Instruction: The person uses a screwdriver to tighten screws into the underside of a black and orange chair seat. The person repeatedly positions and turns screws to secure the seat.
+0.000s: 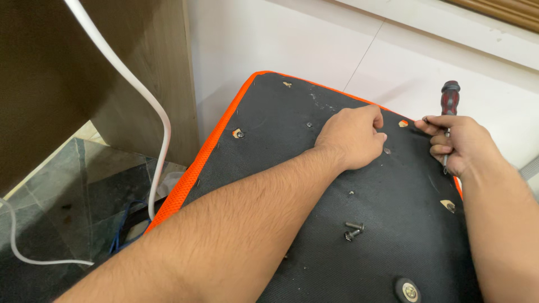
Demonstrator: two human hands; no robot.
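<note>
Two hands on the black seat underside now. My left hand is curled tight, fingertips pressed together just past a small bolt hole, near the far orange edge. My right hand is wrapped around the screwdriver, red-black handle pointing away from me, shaft hidden in my fist. Two loose screws lie nearer me on the underside, closer to my left forearm.

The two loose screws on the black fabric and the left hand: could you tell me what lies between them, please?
In the head view, between the loose screws and the left hand there is black fabric with one small dark fastener point; otherwise that stretch is bare.
</note>
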